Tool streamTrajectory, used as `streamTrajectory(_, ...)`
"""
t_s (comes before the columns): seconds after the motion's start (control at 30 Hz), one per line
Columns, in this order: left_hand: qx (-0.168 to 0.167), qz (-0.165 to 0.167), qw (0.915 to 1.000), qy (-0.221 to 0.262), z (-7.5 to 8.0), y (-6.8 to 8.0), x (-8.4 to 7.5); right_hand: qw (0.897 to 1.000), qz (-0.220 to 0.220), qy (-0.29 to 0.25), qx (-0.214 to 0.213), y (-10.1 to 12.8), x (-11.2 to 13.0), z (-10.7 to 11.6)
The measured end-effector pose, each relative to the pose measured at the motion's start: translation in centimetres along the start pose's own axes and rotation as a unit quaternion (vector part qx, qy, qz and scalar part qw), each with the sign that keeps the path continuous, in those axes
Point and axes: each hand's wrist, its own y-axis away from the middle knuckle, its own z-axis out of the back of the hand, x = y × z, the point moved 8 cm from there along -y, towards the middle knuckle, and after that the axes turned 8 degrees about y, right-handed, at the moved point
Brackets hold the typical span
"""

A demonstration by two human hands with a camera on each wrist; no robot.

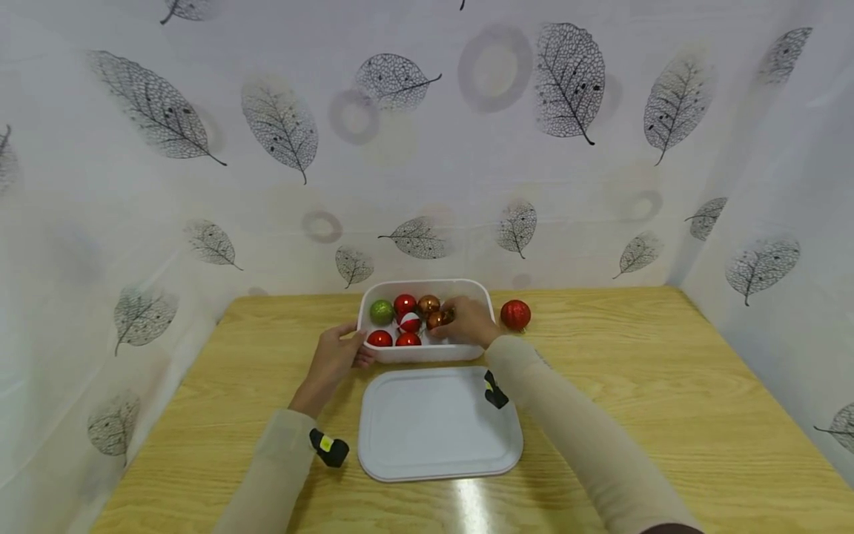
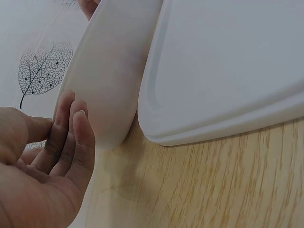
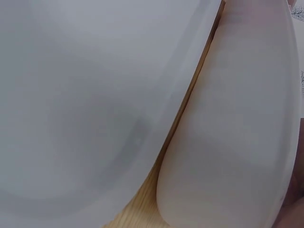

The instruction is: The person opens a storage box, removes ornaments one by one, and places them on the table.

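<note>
Right hand (image 1: 469, 322): reaches over the near rim into the right half of the white rounded-rectangular plastic tub (image 1: 427, 353), fingers curled down around a shiny copper-brown bauble (image 1: 437, 320); whether it is lifted off the tub floor cannot be told.

Left hand (image 1: 336, 358): fingers straight and together, laid flat against the tub's outer left wall; the left wrist view shows the fingertips (image 2: 81, 124) touching the white wall (image 2: 111, 71), holding nothing.

Tub: stands on the pale wood-grain tabletop (image 1: 634, 386), at its far middle, close to the backdrop.

Contents of tub, all left of the right hand:
- glittery green bauble (image 1: 382, 311), far left corner;
- shiny red bauble (image 1: 404, 304), just right of the green one;
- second copper-brown bauble (image 1: 428, 303), next along the far wall;
- red-and-white bauble (image 1: 409, 321), centre;
- two shiny red baubles (image 1: 380, 339) (image 1: 408, 340), side by side along the near wall.

Outside the tub: glittery red bauble (image 1: 515, 314) on the tabletop, just beside the right wall, apart from the right hand.

Flat white rounded-rectangular plastic lid (image 1: 439, 423): lies on the tabletop directly on the near side of the tub, its far edge just beside the tub's near wall, between the two forearms. The right forearm crosses above its right corner.

Both forearms wear beige sleeves (image 1: 587, 437), each with a small black-and-yellow wrist device (image 1: 328, 447).

Surround: white sheet printed with grey skeleton leaves and rings (image 1: 280, 126), hung behind the tub and along both sides of the tabletop.
</note>
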Motion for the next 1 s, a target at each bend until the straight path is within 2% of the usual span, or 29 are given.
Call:
streamTrajectory(0.27, 0.007, -0.012, 0.9998, 0.011, -0.1, 0.2, -0.3, 1.0, 0.01, -0.005, -0.005, 0.0, 0.1, 0.0)
streamTrajectory(0.73, 0.003, -0.001, 1.0, 0.009, -0.1, 0.3, -0.2, 0.999, 0.003, -0.038, 0.015, 0.3, 0.2, 0.5)
streamTrajectory(1.0, 0.004, -0.004, 0.9999, 0.013, -0.1, 0.3, -0.3, 0.997, 0.042, -0.062, -0.004, 0.2, 0.6, 1.9)
